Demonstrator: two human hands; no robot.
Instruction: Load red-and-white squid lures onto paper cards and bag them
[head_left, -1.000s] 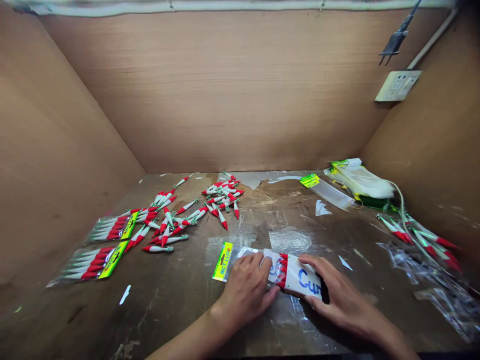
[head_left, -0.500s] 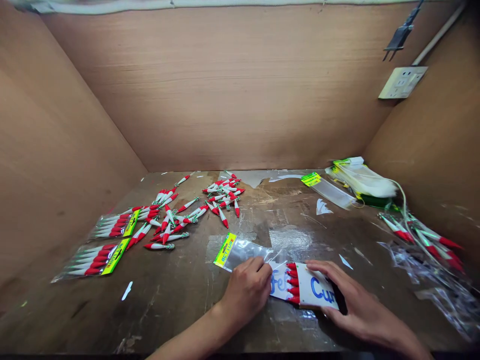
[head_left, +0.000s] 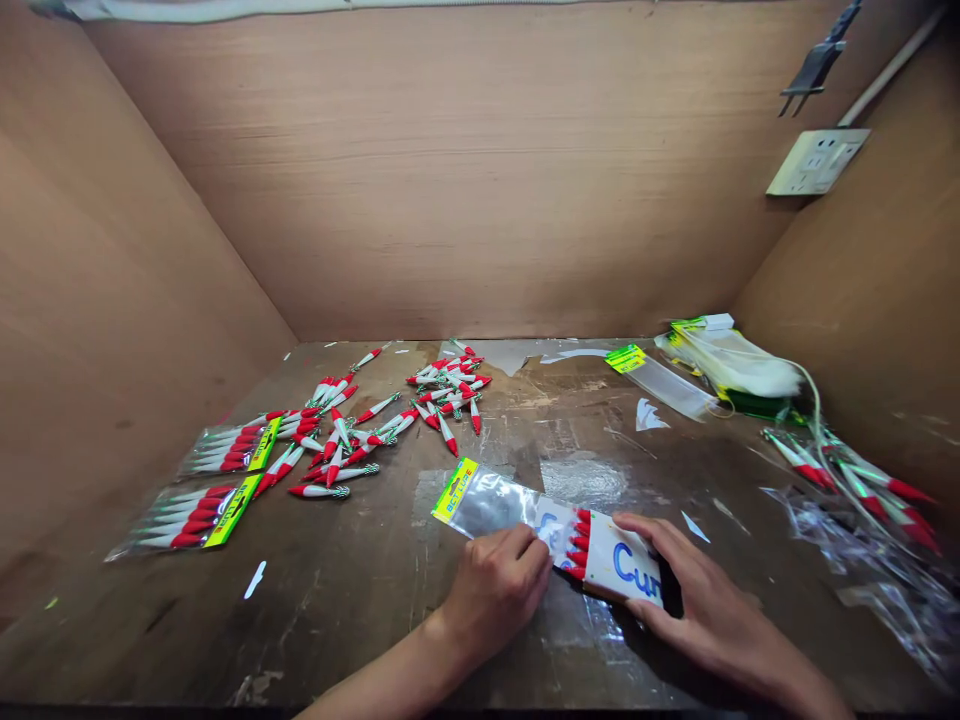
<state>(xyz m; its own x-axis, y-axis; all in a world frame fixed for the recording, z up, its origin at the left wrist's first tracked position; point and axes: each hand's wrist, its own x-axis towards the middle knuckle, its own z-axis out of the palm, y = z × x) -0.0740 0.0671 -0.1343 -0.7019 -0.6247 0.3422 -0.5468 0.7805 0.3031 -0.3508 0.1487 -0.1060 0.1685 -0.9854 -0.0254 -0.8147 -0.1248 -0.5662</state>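
A clear plastic bag (head_left: 495, 503) with a yellow-green header lies flat at the front of the worn wooden table (head_left: 360, 600). My left hand (head_left: 495, 592) pinches its open end. My right hand (head_left: 697, 600) holds a white card (head_left: 626, 565) with blue lettering. A row of red-tipped white lures (head_left: 579, 545) sits at the card's left end, right at the bag's mouth.
Loose red-and-white lures (head_left: 390, 415) lie scattered at the back left, with two filled packs (head_left: 202, 490) left of them. Empty bags (head_left: 697, 365) are stacked at the back right, more lures and plastic (head_left: 862, 490) at the right. Wooden walls enclose three sides; a socket (head_left: 817, 160) hangs upper right.
The bag's header end has swung up and away from me. The card with the lures slid back out of the bag to the right, then returned toward its mouth.
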